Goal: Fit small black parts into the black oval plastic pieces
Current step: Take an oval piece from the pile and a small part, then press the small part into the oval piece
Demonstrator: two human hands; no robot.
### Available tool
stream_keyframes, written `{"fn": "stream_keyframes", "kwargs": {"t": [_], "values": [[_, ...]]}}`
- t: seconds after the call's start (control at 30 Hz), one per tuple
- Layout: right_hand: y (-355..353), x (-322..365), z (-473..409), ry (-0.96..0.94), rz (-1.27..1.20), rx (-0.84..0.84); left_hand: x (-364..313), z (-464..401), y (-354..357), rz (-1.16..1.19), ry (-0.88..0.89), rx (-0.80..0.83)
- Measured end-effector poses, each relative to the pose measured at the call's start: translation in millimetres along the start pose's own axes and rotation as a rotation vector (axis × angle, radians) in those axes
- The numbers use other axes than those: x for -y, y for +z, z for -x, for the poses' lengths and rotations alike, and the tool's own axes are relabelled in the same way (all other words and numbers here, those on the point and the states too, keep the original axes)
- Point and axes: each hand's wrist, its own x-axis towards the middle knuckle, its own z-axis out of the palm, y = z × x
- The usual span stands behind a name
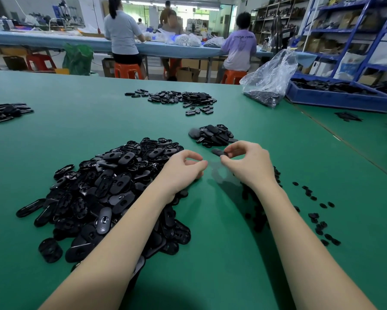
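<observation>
Pinching a smooth black oval piece [219,152] — right hand [247,163]; left hand [183,168] curled, empty.

Single head-worn wide-angle view, looking forward and down, close above the hands [212,166]; the green surface [210,253] stretches ahead of them, the workshop beyond.

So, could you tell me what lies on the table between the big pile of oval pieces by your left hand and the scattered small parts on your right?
In the head view, only bare green table and shadow lie between the big pile and the small parts.
</observation>
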Motion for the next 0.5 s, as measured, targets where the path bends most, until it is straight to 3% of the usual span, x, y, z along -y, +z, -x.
{"fn": "stream_keyframes", "kwargs": {"t": [0.13, 0.5], "values": [[1.6, -7.2, -26.9, 0.119, 0.091, -0.128, 2.3, 0.8, -0.2, -0.185, 0.029, 0.026], [18.3, -26.2, -95.0, 0.366, 0.155, -0.096, 2.3, -0.8, -0.1, -0.381, 0.072, 0.035]]}}
